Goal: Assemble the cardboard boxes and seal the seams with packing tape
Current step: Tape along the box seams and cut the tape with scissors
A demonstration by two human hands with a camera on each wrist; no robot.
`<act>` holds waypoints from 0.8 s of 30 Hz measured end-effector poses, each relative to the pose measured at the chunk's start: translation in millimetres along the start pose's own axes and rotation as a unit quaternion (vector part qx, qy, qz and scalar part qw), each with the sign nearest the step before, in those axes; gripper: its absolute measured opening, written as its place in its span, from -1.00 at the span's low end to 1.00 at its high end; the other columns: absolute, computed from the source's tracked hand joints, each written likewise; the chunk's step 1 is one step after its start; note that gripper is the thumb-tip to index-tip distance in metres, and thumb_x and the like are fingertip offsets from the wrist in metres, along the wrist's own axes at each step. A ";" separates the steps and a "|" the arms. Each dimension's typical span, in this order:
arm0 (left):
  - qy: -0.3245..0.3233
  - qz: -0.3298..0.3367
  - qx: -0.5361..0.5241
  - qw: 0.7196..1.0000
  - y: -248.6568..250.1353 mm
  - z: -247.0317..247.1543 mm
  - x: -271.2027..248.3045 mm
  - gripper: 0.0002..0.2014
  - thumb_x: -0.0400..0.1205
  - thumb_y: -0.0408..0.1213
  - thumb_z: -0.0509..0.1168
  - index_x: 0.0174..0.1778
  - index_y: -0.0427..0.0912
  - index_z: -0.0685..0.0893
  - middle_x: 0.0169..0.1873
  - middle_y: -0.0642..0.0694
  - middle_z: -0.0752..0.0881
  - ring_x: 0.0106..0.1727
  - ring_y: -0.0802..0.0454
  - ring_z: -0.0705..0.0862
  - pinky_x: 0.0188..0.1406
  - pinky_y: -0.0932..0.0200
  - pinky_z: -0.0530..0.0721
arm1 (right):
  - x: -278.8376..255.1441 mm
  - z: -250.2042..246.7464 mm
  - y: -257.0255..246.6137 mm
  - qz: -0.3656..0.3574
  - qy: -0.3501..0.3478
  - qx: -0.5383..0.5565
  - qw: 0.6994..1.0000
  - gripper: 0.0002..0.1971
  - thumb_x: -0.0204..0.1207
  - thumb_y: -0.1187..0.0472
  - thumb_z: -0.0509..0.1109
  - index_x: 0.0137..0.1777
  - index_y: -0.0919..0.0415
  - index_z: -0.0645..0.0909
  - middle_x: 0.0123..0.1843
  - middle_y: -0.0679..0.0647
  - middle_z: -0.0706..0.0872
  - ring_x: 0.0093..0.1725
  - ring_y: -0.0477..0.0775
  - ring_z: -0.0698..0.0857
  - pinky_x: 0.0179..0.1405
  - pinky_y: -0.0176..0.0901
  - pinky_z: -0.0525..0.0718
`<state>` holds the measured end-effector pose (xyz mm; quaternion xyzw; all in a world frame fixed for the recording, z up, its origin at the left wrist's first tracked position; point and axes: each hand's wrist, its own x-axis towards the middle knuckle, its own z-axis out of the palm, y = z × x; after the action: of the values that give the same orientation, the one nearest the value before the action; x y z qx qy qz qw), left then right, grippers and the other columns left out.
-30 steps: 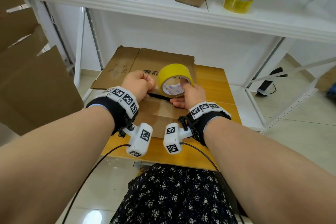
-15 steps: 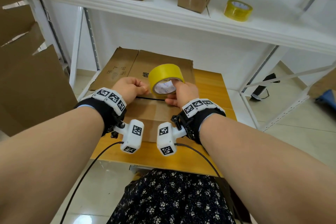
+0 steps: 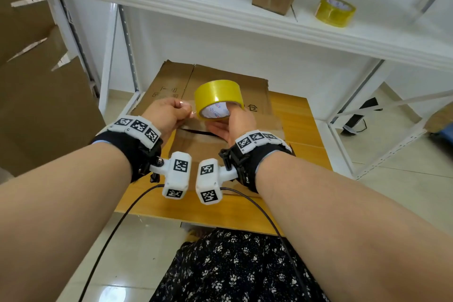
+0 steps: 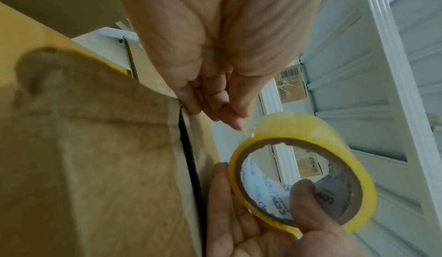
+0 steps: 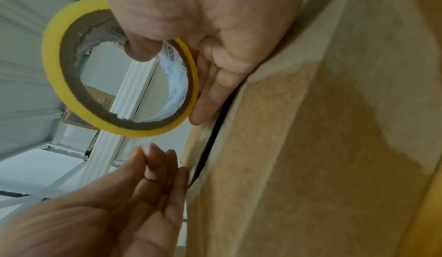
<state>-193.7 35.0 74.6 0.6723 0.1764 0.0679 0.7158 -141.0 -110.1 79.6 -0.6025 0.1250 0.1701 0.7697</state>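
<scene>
Both hands work above the box: the right hand (image 3: pixel 230 122) grips the yellow tape roll (image 3: pixel 219 98), thumb through its core; the left hand (image 3: pixel 169 113) pinches the tape's free end (image 4: pixel 248 130). The cardboard box (image 3: pixel 196 144) sits on the tabletop (image 3: pixel 301 125) with its seam (image 4: pixel 190 159) gaping. Clear tape may fold onto itself or land off the seam.

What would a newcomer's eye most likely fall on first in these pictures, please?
Probably the bright yellow tape roll, held up by the right hand with its thumb through the core, above the open seam of the cardboard box. Beside it, the left hand pinches the tape's free end. A second yellow roll sits on the white shelf.
</scene>
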 end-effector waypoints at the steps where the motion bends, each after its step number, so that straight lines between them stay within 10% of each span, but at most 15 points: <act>1: -0.006 0.003 0.003 1.000 -2.0 0.8 -0.8 -0.89 0.63 -0.39 0.34 -0.22 -0.19 0.65 -0.31 -0.12 0.73 -0.08 -0.12 0.64 0.36 -0.15 0.55 | 2.6 -1.2 0.6 -0.004 0.014 -0.004 1.000 -0.95 0.63 0.19 0.31 -0.07 0.10 0.57 0.17 0.37 0.73 0.02 0.42 0.77 -0.29 0.12 0.82; 8: -0.029 0.021 0.006 0.999 -2.0 4.4 -4.5 -0.85 0.59 -0.46 0.34 -0.27 -0.19 0.67 -0.30 -0.08 0.76 -0.10 0.01 0.71 0.31 0.04 0.58 | 4.7 -8.3 -4.2 -0.046 0.069 -0.085 0.993 -0.93 0.43 0.27 0.39 -0.26 0.18 0.63 -0.20 0.26 0.77 -0.07 0.38 0.80 0.08 0.34 0.76; 13: -0.010 -0.016 -0.018 1.000 4.5 4.8 -3.0 -0.81 0.62 -0.53 0.31 -0.28 -0.22 0.64 -0.32 -0.13 0.67 -0.13 -0.04 0.66 0.17 0.09 0.67 | 1.1 -8.4 -1.2 -0.046 0.062 -0.094 0.993 -0.69 0.49 -0.14 0.47 -0.18 0.11 0.60 -0.09 0.18 0.78 -0.27 0.22 0.80 -0.01 0.22 0.81; 18: 0.001 -0.057 -0.004 0.998 19.5 12.5 -7.0 -0.69 0.68 -0.57 0.20 -0.37 -0.23 0.46 -0.37 -0.14 0.49 -0.13 -0.03 0.57 0.27 0.01 0.60 | 0.4 -12.6 2.0 -0.033 0.016 -0.023 0.999 -0.78 0.68 0.03 0.32 -0.09 0.17 0.52 0.12 0.35 0.72 -0.14 0.36 0.80 -0.26 0.09 0.82; 24: 0.019 -0.067 -0.066 0.995 14.1 5.2 -9.6 -0.91 0.70 -0.57 0.18 0.03 -0.32 0.49 -0.24 -0.16 0.58 -0.17 0.05 0.63 0.19 -0.01 0.68 | -4.6 -12.1 0.5 -0.022 0.000 0.008 1.000 -0.87 0.67 0.18 0.33 -0.11 0.18 0.54 0.21 0.36 0.66 0.10 0.43 0.73 -0.23 0.11 0.81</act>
<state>-198.8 28.1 90.3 0.6086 0.2298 0.0440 0.7582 -145.3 -122.2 78.1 -0.5990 0.1131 0.1520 0.7780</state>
